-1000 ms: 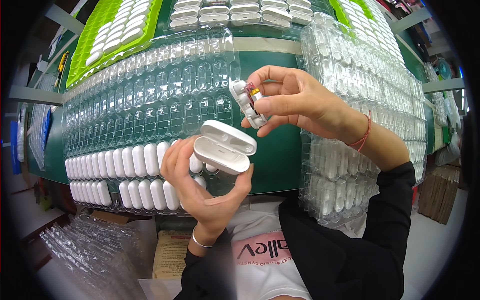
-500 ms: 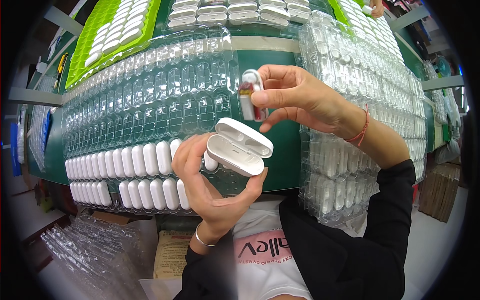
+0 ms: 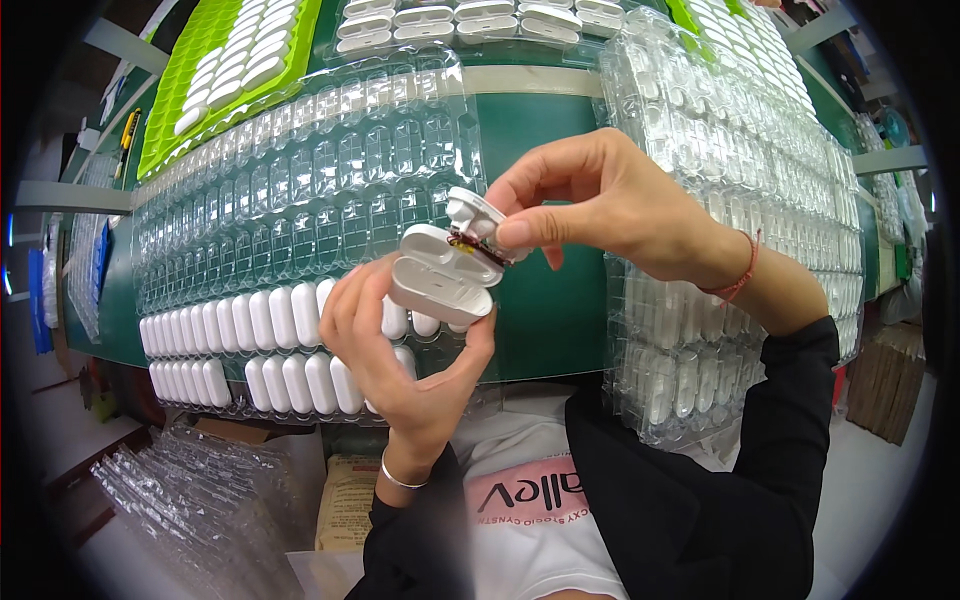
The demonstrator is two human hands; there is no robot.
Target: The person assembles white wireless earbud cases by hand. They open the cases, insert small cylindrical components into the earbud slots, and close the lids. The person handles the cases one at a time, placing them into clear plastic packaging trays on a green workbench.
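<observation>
My left hand (image 3: 385, 345) grips a white earbud charging case (image 3: 440, 287) by its lower shell, fingers on one end and thumb on the other. The case's lid is raised, and its hollow inside shows. Between the thumb and fingers of my right hand (image 3: 570, 205) is a white plastic insert (image 3: 474, 212) with dark and yellow wires beneath it. The insert hovers at the lid, tilted; whether it touches the case I cannot tell. Under and beside my left hand, closed white cases (image 3: 292, 318) stand in rows in a clear tray.
Empty pockets of the clear plastic tray (image 3: 290, 180) spread beyond my left hand. Stacked clear trays (image 3: 700, 240) rise at the right. A green tray (image 3: 175, 105) with white cases lies far left; opened cases (image 3: 480, 22) sit at the back. Plastic sheets (image 3: 200, 500) lean at lower left.
My right hand has turned the insert and brought it down and left to the opened case. My left hand has shifted slightly left with the case, tipping it.
</observation>
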